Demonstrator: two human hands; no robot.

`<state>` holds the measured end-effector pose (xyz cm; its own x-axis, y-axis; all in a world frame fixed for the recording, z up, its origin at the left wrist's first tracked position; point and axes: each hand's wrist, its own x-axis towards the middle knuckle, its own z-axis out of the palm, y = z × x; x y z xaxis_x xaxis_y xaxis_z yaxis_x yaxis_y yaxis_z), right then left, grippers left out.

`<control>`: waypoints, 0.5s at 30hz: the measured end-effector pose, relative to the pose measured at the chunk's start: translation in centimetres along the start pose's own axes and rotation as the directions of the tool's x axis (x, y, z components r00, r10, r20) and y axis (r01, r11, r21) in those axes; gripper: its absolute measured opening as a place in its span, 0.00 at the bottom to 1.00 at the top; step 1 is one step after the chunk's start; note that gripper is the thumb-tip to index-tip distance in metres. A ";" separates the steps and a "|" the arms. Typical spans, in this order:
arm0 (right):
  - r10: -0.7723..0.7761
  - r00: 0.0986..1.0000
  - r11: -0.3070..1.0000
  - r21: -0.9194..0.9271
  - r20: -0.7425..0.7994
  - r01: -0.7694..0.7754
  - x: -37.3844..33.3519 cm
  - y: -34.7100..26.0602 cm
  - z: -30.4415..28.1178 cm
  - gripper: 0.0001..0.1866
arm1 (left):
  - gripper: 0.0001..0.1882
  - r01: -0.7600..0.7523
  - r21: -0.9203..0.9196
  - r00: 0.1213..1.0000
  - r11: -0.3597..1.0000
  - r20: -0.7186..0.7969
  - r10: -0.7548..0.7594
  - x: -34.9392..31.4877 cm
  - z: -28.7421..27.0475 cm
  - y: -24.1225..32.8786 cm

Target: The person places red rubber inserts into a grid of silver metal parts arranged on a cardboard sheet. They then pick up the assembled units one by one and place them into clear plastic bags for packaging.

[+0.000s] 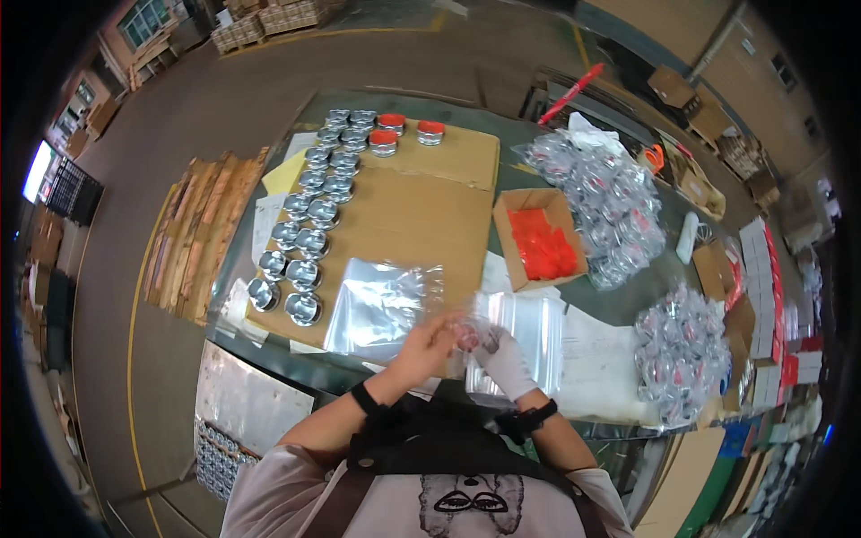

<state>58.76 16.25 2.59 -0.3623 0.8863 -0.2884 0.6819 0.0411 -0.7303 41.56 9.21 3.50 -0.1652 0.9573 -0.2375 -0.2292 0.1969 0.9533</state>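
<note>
Close in front of my body, my left hand [428, 347], bare, and my right hand [505, 364], in a white glove, meet around a small clear plastic bag [466, 335]. Something round and reddish shows through the film; its exact shape is blurred. Fingers of both hands are closed on the bag. Left of them lies a stack of flat clear bags [372, 309] on a cardboard sheet [413, 206]. Beneath and beside my right hand is another pile of clear plastic sleeves [529, 336]. Shiny metal pistons [305, 308] stand in two rows along the cardboard's left side.
A few far pistons have red tops [430, 132]. An open carton [504, 235] holds red pieces [543, 247]. Bagged parts form one heap [619, 211] at the far right and another heap [682, 354] nearer. A wooden pallet [202, 238] lies on the floor at left.
</note>
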 end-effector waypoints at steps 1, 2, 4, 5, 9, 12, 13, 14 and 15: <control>0.180 0.970 0.919 0.324 0.161 -0.224 0.4 0.2 0.0 0.26 | 0.12 -0.239 0.424 0.970 0.873 0.061 0.236 -0.9 0.1 -0.1; 0.281 0.888 0.692 0.564 0.364 -0.450 0.6 0.5 0.1 0.27 | 0.12 -0.247 0.655 0.965 0.714 0.101 0.242 -1.2 0.3 -0.7; 0.098 0.968 0.705 0.671 0.229 -0.230 -0.3 1.5 0.8 0.20 | 0.13 -0.230 0.944 0.959 0.238 0.179 0.218 -1.5 0.5 -2.5; -0.091 0.987 0.839 0.544 0.134 0.004 -0.7 1.3 0.7 0.18 | 0.13 -0.212 0.953 0.962 0.218 0.164 0.219 -1.4 0.3 -3.8; -0.649 0.691 0.573 -0.394 0.319 0.719 0.2 -1.6 -1.7 0.14 | 0.14 -0.166 0.958 0.977 0.232 0.128 0.168 -1.1 0.1 -5.2; -0.531 0.679 0.443 -0.518 0.507 0.732 3.5 -0.3 -0.5 0.09 | 0.15 -0.196 0.919 0.967 0.342 0.124 0.221 -1.5 0.5 -3.0; -0.489 0.689 0.459 -0.514 0.535 0.724 4.6 0.1 0.3 0.08 | 0.16 -0.219 0.898 0.958 0.381 0.125 0.258 -1.7 0.6 -2.7; -0.534 0.660 0.461 -0.472 0.528 0.751 5.5 0.6 1.3 0.06 | 0.16 -0.195 0.912 0.966 0.360 0.115 0.232 -1.7 0.7 -2.8; -0.575 0.630 0.455 -0.437 0.522 0.776 6.2 0.7 1.8 0.06 | 0.16 -0.175 0.923 0.972 0.344 0.105 0.211 -1.7 0.8 -3.1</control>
<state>55.88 20.96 -0.85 -0.9519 0.2943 -0.0854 0.3064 0.9081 -0.2855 43.29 7.19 1.12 -0.1081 0.9941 -0.0097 0.8349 0.0961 0.5420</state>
